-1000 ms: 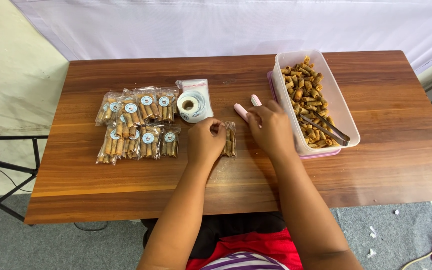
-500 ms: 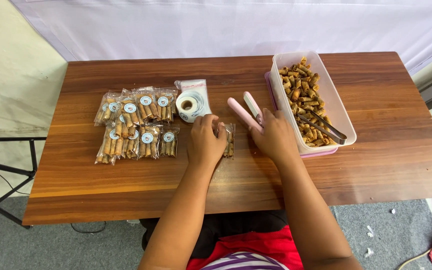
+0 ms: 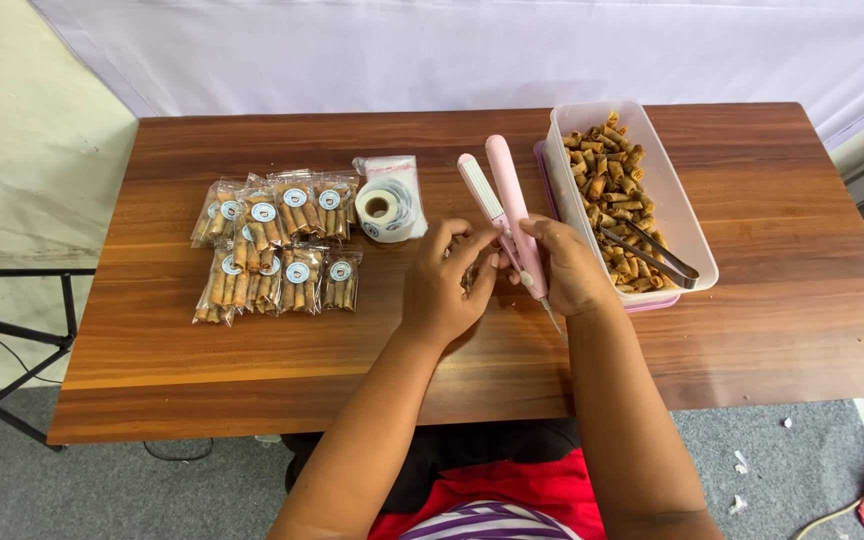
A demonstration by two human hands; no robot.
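While the right hand [image 3: 567, 268] grips a pink two-armed heat sealer [image 3: 500, 205] near its hinge, its fingers wrapped around the handle, the sealer's arms stand apart and point toward the far edge of the wooden tabletop [image 3: 252, 350]. Just left of it, the left hand [image 3: 447, 285] pinches a small clear packet [image 3: 469, 278], mostly hidden between its pressed fingertips, close to the sealer's arms. To the right stands a white tub [image 3: 687, 215] of rolled snacks with metal tongs [image 3: 647, 250] inside. Farther left lie a roll of round stickers [image 3: 384, 208] and a cluster of filled, labelled packets [image 3: 272, 245].
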